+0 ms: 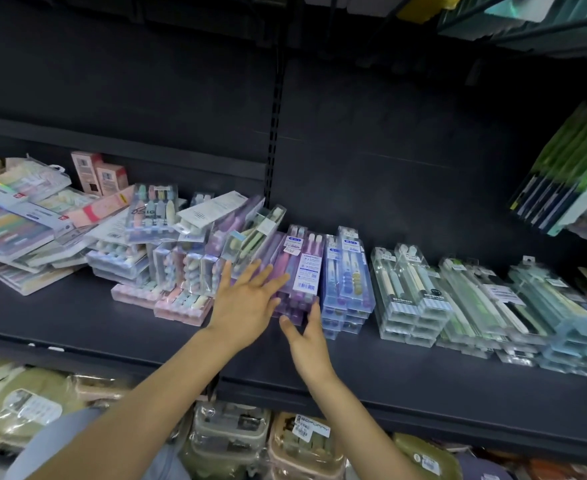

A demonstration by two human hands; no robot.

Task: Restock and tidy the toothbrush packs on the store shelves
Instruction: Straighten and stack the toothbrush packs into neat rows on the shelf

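Both hands released: left hand (247,299) flat on purple toothbrush packs (299,271), right hand (305,327) against their front edge.

At three o'clock the hanging green packs (576,168) run off the edge, blurred. The left hand (247,303) covers part of the purple toothbrush packs (295,271). Their label print is too small to read.
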